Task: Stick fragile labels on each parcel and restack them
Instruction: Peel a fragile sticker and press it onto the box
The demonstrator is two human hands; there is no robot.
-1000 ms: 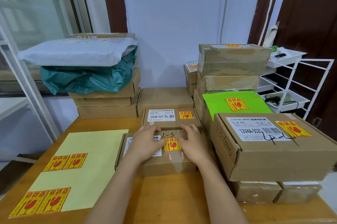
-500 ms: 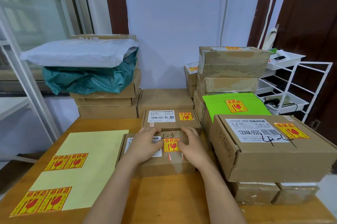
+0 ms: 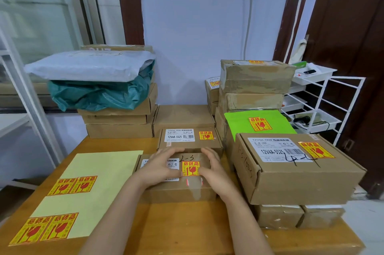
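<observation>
1. Both hands lay on the small parcel (image 3: 178, 173) at the front of the desk (image 3: 187, 223).
2. The left hand (image 3: 161, 166) and the right hand (image 3: 214, 169) had shifted a little since a second ago, their fingers flat and holding nothing.
3. The fragile label (image 3: 190, 168) sat between the thumbs, already stuck on the lid.
4. I judged that pressing was nearly finished, and restacking came next.
5. Four labels remained on the yellow sheet (image 3: 99, 173).

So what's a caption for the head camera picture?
Both hands press a fragile label onto a box.
</observation>
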